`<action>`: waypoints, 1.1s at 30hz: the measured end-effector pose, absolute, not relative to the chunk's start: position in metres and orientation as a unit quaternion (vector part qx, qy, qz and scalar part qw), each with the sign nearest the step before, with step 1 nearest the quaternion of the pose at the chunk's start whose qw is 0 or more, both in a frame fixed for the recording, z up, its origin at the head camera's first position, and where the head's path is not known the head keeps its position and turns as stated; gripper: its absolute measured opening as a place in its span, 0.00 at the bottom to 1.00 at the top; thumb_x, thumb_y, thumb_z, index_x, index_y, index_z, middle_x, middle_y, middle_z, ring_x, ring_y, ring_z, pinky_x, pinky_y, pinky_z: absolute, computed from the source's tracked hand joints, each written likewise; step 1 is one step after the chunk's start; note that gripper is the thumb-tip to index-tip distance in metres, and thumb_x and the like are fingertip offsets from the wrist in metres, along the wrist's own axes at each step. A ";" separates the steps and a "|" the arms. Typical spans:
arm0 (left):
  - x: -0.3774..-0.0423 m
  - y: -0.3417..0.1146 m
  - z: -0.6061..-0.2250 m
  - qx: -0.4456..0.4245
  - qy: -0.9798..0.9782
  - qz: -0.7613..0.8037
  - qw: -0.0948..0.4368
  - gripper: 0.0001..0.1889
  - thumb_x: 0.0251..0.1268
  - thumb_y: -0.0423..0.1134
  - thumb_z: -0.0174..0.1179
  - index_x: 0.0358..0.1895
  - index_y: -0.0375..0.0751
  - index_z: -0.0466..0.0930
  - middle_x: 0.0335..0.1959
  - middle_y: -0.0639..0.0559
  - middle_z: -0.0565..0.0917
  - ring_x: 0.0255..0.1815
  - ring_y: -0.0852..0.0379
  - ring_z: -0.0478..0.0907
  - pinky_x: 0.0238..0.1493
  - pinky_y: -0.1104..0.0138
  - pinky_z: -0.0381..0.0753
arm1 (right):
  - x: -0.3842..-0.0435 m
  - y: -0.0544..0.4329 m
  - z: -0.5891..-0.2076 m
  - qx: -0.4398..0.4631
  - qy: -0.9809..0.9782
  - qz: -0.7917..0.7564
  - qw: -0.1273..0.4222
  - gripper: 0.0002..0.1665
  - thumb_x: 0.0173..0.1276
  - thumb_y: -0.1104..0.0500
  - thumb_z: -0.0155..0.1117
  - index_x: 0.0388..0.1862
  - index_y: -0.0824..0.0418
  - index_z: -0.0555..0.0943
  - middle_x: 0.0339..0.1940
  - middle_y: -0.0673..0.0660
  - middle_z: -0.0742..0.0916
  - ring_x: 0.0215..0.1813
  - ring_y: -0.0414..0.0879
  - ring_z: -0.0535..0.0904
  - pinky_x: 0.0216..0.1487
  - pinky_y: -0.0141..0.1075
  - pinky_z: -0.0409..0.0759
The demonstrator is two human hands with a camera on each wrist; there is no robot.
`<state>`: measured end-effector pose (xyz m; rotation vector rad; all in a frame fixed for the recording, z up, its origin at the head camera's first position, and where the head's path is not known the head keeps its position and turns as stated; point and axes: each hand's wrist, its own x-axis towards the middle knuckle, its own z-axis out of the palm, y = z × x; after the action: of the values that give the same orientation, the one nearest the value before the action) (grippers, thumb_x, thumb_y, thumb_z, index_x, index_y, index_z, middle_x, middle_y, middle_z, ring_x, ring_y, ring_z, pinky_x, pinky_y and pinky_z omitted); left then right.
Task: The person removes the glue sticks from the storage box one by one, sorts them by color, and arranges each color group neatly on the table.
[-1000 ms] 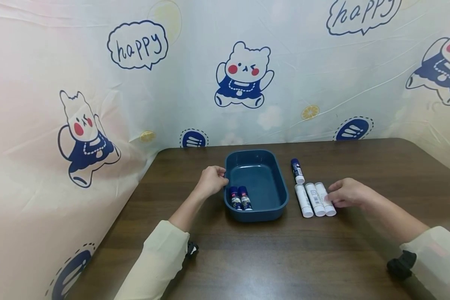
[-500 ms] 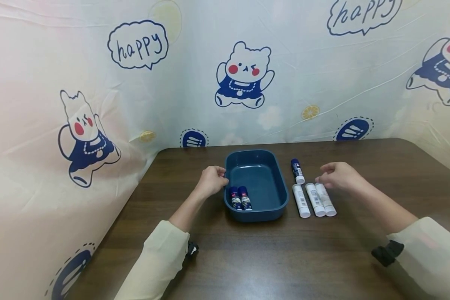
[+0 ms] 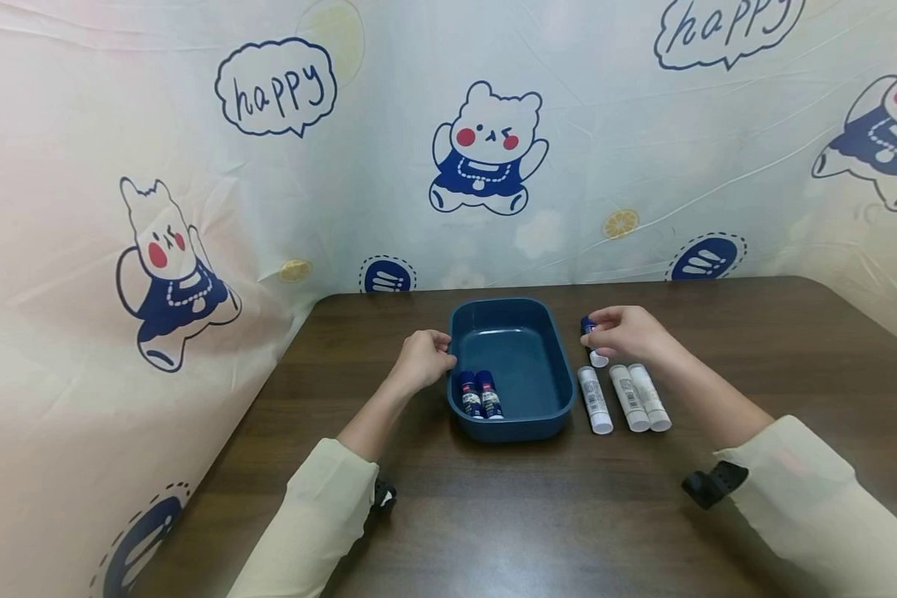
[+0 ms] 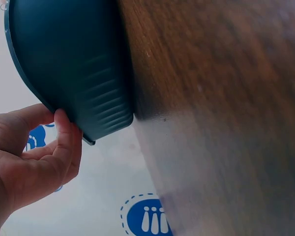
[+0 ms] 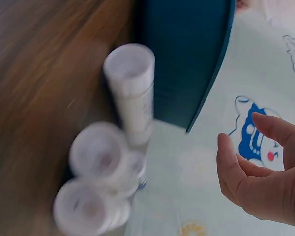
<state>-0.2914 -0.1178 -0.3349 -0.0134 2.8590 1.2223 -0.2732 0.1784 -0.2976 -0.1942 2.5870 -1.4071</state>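
My left hand (image 3: 423,362) pinches the left rim of a dark blue plastic tray (image 3: 559,357); the left wrist view shows its fingertips at the rim and outer wall. Two blue-capped glue sticks (image 3: 481,395) lie side by side in the tray's near left corner. My right hand (image 3: 634,332) reaches over a blue-and-white glue stick (image 3: 587,325) right of the tray, partly hiding it. In the right wrist view, a gap shows between that hand's thumb and fingers (image 5: 225,152), with nothing between them.
Nearer me, right of the tray, lies a white tube (image 3: 595,400). Two more white tubes (image 3: 639,399) lie together farther right. Everything rests on a brown wooden table (image 3: 523,507), with a printed cloth (image 3: 389,166) hanging behind its far edge.
My right hand has moved from the rightmost white tube, away from me and left, to the blue-and-white glue stick. The leftmost white tube has shifted slightly left. My left hand stays put.
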 end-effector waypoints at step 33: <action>-0.291 -0.119 -0.335 -0.002 0.916 0.401 0.020 0.18 0.59 0.30 0.59 0.54 0.33 0.75 0.42 0.44 0.78 0.38 0.53 0.77 0.42 0.64 0.80 | -0.283 0.089 -0.321 -0.140 0.845 -0.486 0.175 0.33 0.61 0.60 0.63 0.62 0.72 0.66 0.44 0.63 0.78 0.46 0.55 0.80 0.52 0.44 0.76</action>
<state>-0.2906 -0.1186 -0.3351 -0.0047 2.8425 1.2436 -0.2833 0.0894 -0.3213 -0.3959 2.3943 -1.3770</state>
